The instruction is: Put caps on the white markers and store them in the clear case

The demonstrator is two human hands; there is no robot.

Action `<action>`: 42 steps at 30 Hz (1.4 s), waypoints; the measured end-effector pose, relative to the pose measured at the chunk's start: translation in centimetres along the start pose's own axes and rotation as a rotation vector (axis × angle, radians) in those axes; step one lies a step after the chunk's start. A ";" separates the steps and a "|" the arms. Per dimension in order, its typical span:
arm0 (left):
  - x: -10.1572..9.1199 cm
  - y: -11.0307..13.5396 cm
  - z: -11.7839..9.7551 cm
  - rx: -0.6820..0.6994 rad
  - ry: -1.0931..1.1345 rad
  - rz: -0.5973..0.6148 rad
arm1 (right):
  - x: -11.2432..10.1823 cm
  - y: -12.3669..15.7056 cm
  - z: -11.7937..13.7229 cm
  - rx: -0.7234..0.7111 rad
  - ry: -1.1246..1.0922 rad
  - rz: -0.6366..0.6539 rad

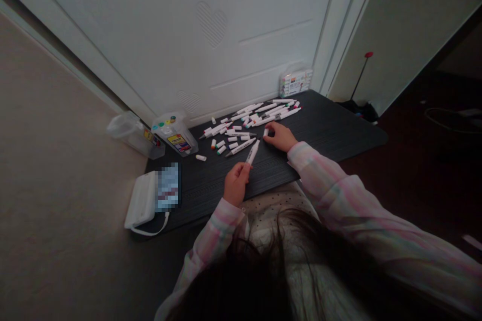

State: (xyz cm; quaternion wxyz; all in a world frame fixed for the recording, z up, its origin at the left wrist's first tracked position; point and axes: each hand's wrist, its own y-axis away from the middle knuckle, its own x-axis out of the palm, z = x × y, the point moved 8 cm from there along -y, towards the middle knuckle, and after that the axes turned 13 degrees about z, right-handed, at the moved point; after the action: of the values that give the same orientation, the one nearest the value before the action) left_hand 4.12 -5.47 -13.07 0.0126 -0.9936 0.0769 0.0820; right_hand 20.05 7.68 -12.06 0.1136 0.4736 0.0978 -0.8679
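Observation:
My left hand [236, 183] is closed round a white marker [253, 152], its uncapped tip pointing up and away from me. To the right, my right hand [280, 137] pinches a small white marker cap [266, 132] between thumb and fingers, apart from the marker. Just beyond both hands, several white markers [241, 147] and loose caps with coloured ends [221, 150] lie scattered over the dark table [320, 130]. One cap [201, 158] sits by itself nearer the left side.
Two clear plastic cases [176, 138] [131, 135] stand at the table's left edge. A clear case of markers [296, 82] stands at the back right, against a white door [256, 25]. A phone [168, 188] and a white power bank [141, 200] with a cable lie at the left front.

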 end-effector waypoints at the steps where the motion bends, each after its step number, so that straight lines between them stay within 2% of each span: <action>1: 0.0 0.0 0.0 0.000 0.005 -0.003 | 0.0 0.0 0.1 -0.006 0.000 0.000; 10: -0.3 -0.1 0.5 0.016 0.111 -0.025 | 0.3 -0.2 -0.4 -0.026 0.011 -0.029; 18: -1.3 -0.2 0.9 0.054 0.329 -0.151 | 0.2 -0.2 -0.4 -0.040 0.027 -0.050; 22: -1.3 -0.3 1.1 0.057 0.357 -0.161 | -0.4 0.1 0.1 -0.067 0.043 -0.100; 25: -1.5 -0.3 1.3 0.053 0.362 -0.180 | -1.4 0.7 1.4 -0.123 0.068 -0.171; 28: -2.0 -0.3 1.6 0.050 0.374 -0.235 | -1.6 2.0 4.2 -0.252 0.101 -0.197; 31: -2.2 -0.3 1.7 0.042 0.360 -0.264 | -0.1 3.6 7.7 -0.443 0.139 -0.132; 34: -1.9 -0.4 1.4 0.022 0.309 -0.224 | 1.9 4.8 10.3 -0.605 0.171 -0.040; 37: -1.2 -0.5 0.9 0.000 0.260 -0.169 | 2.9 5.2 11.2 -0.675 0.183 0.012; 42: -0.9 -0.5 0.7 -0.016 0.228 -0.140 | 2.4 4.8 10.6 -0.636 0.146 -0.011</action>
State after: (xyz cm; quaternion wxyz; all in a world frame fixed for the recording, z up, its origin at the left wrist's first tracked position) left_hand 3.23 -4.83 -13.61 0.0017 -0.9995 0.0075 -0.0322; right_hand 11.70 -0.09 -8.76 0.2440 0.4747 0.3744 -0.7582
